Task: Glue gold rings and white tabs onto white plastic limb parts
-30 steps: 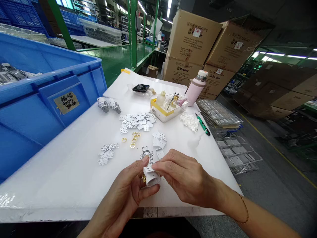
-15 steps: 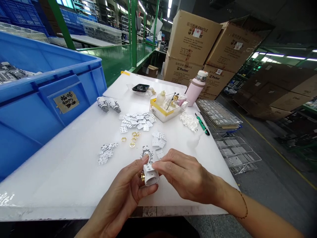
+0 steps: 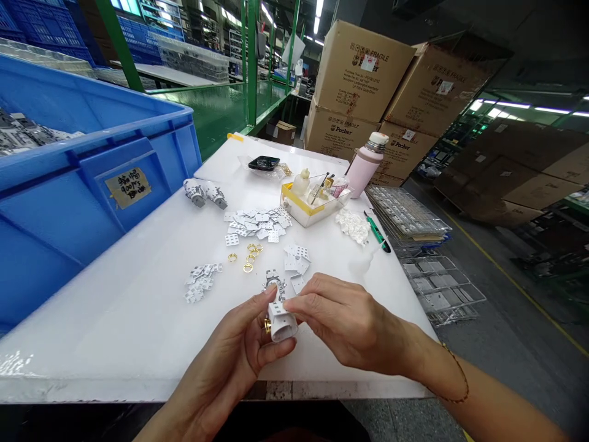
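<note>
My left hand [image 3: 239, 337] is closed around a white hollow part [image 3: 284, 330], its open end facing me. A gold ring [image 3: 267, 325] shows on the part's left side, beside my fingers. On top of the part lies a small white plate with square holes [image 3: 278, 309]. The pinched thumb and fingertips of my right hand [image 3: 343, 319] are at that plate's right edge; the exact contact is hidden. Just beyond my hands a grey-and-white detailed piece [image 3: 273, 279] is partly covered; whether it joins the held part I cannot tell.
Loose white plates [image 3: 257, 222] lie in piles, with gold rings [image 3: 248, 267] near them. Farther back are a clear tray of bottles [image 3: 304, 215], a pink flask [image 3: 367, 164] and a green cutter [image 3: 377, 232]. A blue crate [image 3: 92, 178] borders the table's left; cartons [image 3: 363, 73] stand behind.
The view has shifted very slightly. Both hands stay at the held part, which is tilted a little differently, with the right fingertips still at the plate's edge.
</note>
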Demonstrator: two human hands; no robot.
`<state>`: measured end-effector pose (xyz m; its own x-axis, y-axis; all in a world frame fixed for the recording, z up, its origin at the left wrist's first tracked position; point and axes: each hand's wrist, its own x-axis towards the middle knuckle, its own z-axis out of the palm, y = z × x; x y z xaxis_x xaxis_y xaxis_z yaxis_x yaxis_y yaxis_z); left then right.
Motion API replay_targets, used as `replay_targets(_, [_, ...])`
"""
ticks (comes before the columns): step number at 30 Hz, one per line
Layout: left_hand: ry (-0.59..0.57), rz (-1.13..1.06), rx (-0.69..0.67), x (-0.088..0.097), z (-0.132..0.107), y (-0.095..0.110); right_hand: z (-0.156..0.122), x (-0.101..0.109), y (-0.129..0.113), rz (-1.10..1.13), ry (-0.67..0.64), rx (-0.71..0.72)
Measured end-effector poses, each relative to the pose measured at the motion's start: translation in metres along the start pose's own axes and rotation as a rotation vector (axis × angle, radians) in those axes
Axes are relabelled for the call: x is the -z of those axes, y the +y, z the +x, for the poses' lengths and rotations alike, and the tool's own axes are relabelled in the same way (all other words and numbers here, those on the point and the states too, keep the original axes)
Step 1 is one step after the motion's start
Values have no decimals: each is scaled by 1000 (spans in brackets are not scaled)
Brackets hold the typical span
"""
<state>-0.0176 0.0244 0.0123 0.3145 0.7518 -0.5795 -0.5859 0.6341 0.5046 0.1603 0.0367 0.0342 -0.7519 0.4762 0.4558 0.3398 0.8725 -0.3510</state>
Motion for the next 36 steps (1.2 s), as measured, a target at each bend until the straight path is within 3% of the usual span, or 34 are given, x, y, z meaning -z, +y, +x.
replay_targets(10, [8,-8,15,-1,-1,2,7,5,2,60,-1,-60])
replay_targets(15, [3,-1,14,0,0,2,4,4,1,-6,-29,-18])
replay_targets(25, [-23,7,10,-3,2,3,7,4,2,66,24,-68])
replay_targets(36, [-67,43,-28,-2,1,-1,4,7,-7,-325,-122,158])
